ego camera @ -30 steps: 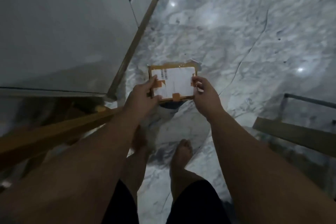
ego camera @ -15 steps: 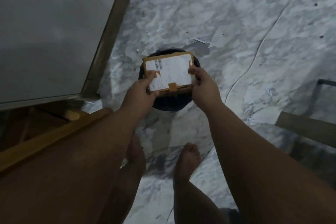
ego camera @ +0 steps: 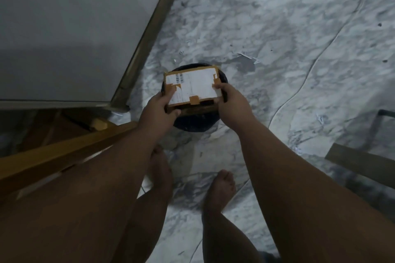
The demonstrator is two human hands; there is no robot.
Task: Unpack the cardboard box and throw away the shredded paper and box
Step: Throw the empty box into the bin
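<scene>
A small cardboard box (ego camera: 193,87) with a white shipping label and brown tape on top is held flat between both hands. My left hand (ego camera: 159,111) grips its left edge, thumb on the label. My right hand (ego camera: 232,101) grips its right edge. Directly beneath the box stands a round black bin (ego camera: 192,123) on the floor, mostly hidden by the box and hands. No shredded paper is visible.
The floor is grey-white marble (ego camera: 277,28). A grey wall panel with a brown edge strip (ego camera: 149,34) runs along the left. A wooden rail (ego camera: 64,151) crosses at lower left. A wooden board and metal frame (ego camera: 361,162) sit at right. My bare feet stand below the bin.
The view has closed in on the black bin, which came out from behind the box. The box stays in both hands, held above the bin's opening.
</scene>
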